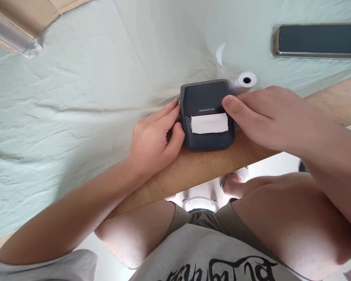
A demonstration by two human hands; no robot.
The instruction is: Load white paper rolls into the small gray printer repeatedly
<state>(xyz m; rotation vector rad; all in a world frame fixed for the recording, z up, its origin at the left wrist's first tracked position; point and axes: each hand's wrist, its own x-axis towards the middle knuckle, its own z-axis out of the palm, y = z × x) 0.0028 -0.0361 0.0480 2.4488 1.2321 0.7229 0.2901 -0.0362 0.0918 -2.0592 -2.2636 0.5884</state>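
A dark label printer point(206, 95) with small lettering lies near the table's front edge. White paper point(210, 123) with an uneven edge sticks out of its slot. My left hand point(156, 138) rests against the printer's left side, fingers bent and touching it. On the other side, my right hand point(260, 113) has its thumb on the printer's upper right edge; its other fingers are mostly hidden behind the hand. Both hands hold the printer between them. A white paper roll point(247, 80) stands just behind my right hand, and a curled white strip point(220, 55) lies beyond the printer.
A pale green cloth point(105, 70) with wrinkles covers most of the table. The bare wooden edge point(169, 179) runs along the front. A dark phone point(321, 40) lies at the back right. Cardboard point(38, 15) and a clear plastic piece point(14, 33) are at the back left.
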